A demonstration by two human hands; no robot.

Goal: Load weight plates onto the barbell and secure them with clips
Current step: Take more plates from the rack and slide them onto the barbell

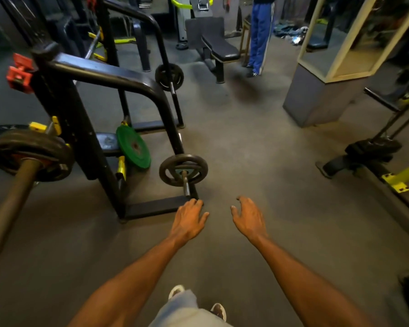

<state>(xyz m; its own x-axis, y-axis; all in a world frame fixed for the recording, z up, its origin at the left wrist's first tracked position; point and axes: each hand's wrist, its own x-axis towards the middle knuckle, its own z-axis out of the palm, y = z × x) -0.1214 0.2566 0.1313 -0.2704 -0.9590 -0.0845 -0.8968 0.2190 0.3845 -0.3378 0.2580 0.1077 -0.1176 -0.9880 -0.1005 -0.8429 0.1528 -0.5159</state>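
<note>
**A:** head cam, what's going on with the hands?

**B:** both arms stretched out forward and down over the floor [257,142]; left hand [189,218] has loose, slightly bent fingers and holds nothing, it's just in front of the rack [99,128] foot; right hand [249,215] is spread wider, fingers relaxed, thumb out, also holding nothing; the two hands are near each other but apart

**A:** and the barbell?

**B:** barbell [12,199] pokes in from the left edge, bare sleeve end pointing toward the camera; black plates [31,154] already sit on it up against the rack; can't tell if a clip is on them; a red clip [19,74] is up by the rack upright, higher than the bar

**A:** any spare plates?

**B:** small black plate [183,169] on a peg low on the rack, just beyond the left hand; green plate [134,149] leaning inside the rack base beside it; another black one [169,76] on a peg further back

**A:** rest of the room?

**B:** bench [220,47] at the back; someone in blue track pants [260,34] next to it; a mirror [354,36] leaning on the right
</note>
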